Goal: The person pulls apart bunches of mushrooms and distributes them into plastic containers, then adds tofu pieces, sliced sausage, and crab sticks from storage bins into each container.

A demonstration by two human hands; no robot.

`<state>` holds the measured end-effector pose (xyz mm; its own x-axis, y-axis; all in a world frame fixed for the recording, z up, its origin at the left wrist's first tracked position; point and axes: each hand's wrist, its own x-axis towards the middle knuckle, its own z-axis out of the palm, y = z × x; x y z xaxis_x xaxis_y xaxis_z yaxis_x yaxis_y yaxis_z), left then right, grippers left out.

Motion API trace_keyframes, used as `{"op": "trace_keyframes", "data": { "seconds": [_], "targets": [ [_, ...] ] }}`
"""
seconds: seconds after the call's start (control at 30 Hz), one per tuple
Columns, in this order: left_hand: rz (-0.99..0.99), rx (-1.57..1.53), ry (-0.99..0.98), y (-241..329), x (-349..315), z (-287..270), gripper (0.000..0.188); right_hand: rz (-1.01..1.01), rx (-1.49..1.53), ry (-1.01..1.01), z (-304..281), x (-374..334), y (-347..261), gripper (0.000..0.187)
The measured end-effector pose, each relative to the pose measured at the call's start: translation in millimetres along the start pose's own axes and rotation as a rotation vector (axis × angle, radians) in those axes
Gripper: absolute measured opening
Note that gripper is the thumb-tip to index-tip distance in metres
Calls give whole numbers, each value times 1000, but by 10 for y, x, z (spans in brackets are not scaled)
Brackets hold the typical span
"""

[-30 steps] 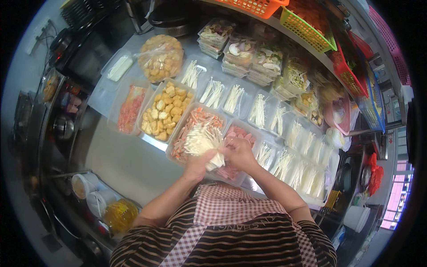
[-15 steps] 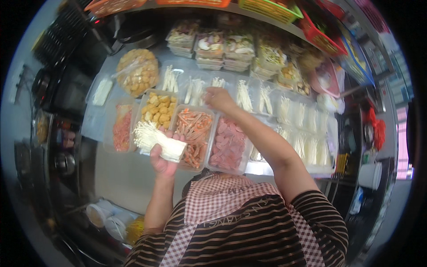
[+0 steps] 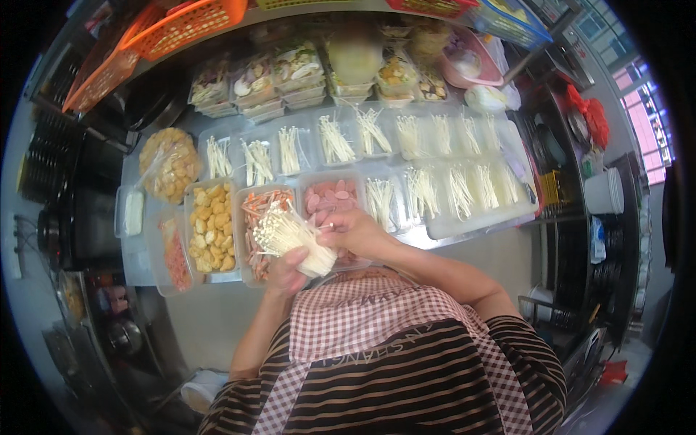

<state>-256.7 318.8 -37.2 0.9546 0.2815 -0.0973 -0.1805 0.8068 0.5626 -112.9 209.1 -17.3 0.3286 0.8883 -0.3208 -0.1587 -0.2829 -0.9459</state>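
A thick bunch of white enoki mushrooms (image 3: 296, 235) rests in my left hand (image 3: 287, 272), caps pointing to the far left. Closed at the bunch's right side, my right hand (image 3: 354, 230) pinches some of its stems. Below the bunch stands a tub of orange-and-white crab stick strips (image 3: 267, 197), partly covered. Behind my right hand is a tub of pink sausage slices (image 3: 332, 194). Fried tofu puffs (image 3: 211, 226) fill the tub further left. Small clear trays hold portions of enoki, such as this one (image 3: 336, 139) in the far row.
At the left end stand a tub of reddish shreds (image 3: 176, 254) and a bag of tofu puffs (image 3: 170, 165). Filled clear boxes (image 3: 299, 71) are stacked at the back. An orange basket (image 3: 190, 30) sits on the shelf above. A pink basin (image 3: 471, 61) stands back right.
My right hand has come back from the far tray row to the bunch in my left hand. The bunch has shifted right, over the crab stick tub. The view has turned rightward.
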Motion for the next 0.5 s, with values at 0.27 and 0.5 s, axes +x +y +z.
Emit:
{"op": "trace_keyframes", "data": {
  "seconds": [0.27, 0.5],
  "targets": [
    [28, 217, 67, -199, 112, 172, 58, 14, 166, 66, -104, -257, 150, 9],
    [-12, -21, 180, -364, 68, -150, 61, -20, 133, 225, -80, -313, -56, 11]
  ]
}}
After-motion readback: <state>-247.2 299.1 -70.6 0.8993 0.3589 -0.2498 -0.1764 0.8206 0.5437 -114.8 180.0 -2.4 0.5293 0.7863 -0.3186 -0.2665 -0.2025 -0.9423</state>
